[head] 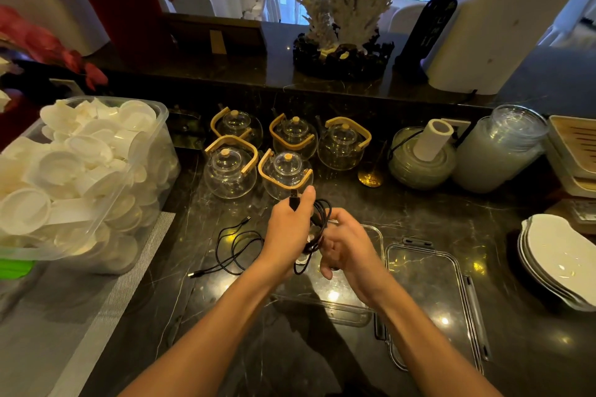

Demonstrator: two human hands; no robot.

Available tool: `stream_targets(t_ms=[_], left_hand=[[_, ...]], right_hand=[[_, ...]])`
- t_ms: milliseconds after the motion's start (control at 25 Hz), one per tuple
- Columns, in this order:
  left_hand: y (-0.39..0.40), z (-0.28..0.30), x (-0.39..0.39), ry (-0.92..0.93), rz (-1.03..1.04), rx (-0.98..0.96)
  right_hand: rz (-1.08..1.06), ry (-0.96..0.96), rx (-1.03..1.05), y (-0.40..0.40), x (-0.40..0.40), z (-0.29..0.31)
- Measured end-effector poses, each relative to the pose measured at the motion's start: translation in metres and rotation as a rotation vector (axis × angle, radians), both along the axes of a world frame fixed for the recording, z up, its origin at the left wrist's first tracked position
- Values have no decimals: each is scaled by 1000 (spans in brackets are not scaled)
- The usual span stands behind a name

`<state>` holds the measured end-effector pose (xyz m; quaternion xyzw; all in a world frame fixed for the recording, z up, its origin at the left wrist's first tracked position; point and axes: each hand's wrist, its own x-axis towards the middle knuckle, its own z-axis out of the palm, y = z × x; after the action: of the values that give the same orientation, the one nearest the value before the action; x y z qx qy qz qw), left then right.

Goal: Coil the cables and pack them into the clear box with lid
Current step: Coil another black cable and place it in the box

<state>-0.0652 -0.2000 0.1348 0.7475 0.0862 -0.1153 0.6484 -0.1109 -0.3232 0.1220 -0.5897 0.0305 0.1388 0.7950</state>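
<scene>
My left hand [288,229] grips a black cable [319,229] near its plug end, which pokes up above the thumb. The cable hangs in loops between both hands. My right hand [343,243] curls its fingers round the looped part, just right of the left hand. A second black cable [233,246] lies loose on the dark counter to the left of my hands. The clear box [351,313] sits below and behind my hands, partly hidden by them. Its clear lid [429,296] lies flat on the counter to the right of the box.
Several glass teapots [283,167] with wooden handles stand just beyond my hands. A large clear tub of white cups [80,184] fills the left. Stacked white plates [561,258] sit at the right edge, with glass jars [500,148] behind them.
</scene>
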Motion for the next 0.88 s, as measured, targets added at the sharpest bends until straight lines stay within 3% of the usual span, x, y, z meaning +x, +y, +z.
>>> stream_targets(t_ms=[80,120,280,400,680,880], left_hand=[[1,0,-1,-28,24,-2],[1,1,-2,-45,38,-1],[-1,1,-4,-140,71,50],[0,-4,-3,-216,60,110],[7,-11,-6,-301,39,199],[9,-11,-4,-193,-63,109]], right_hand=[[-52,40,89,-1,0,-1],[-86,34,33,0,-1,-1],[-221,-245,-392,9,-7,2],[-188,-417,-681,9,-9,4],[-137,-226,-744,13,-4,4],[-134,-283,-912,15,-5,7]])
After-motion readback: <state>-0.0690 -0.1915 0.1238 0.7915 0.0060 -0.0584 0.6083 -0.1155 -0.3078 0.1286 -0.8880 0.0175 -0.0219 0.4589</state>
